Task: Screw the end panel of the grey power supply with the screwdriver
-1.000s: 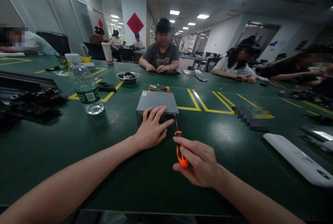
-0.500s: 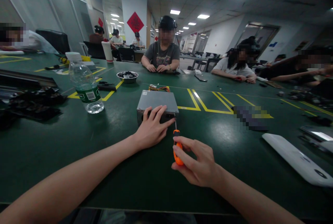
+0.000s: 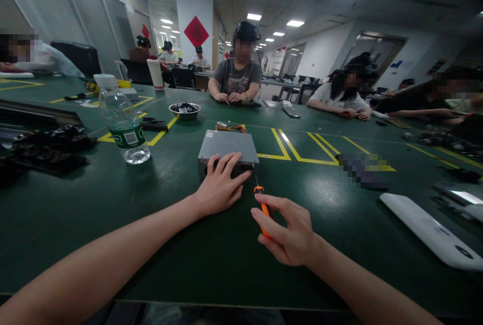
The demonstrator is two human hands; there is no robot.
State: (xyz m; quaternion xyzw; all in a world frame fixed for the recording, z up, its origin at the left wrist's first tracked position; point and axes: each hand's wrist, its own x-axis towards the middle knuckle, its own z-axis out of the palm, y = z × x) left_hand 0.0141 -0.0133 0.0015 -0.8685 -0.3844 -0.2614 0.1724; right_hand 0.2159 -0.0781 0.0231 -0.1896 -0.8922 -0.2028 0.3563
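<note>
A grey metal computer power supply (image 3: 230, 145) sits on the table in front of me, its bundle of coloured wires at the far side. Spread across its front face and top edge, the fingers of my left hand (image 3: 222, 184) press against it, one finger pointing toward the right front corner. My right hand (image 3: 289, 227) pinches the orange and black handle of a screwdriver (image 3: 265, 210). The thin shaft slants up to the power supply's right front corner; whether its tip sits in a screw is too small to tell.
A water bottle (image 3: 126, 131) and a metal bowl of small parts (image 3: 184, 109) stand beyond my left hand. Dark parts (image 3: 49, 149) lie far left. A white panel (image 3: 430, 232) is at right. Across the green table (image 3: 177, 259) sits a person (image 3: 237, 76).
The screwdriver's handle has swung slightly to the right, tilting the shaft more. My right fingers have shifted along the handle. My left hand and the power supply stay nearly in place.
</note>
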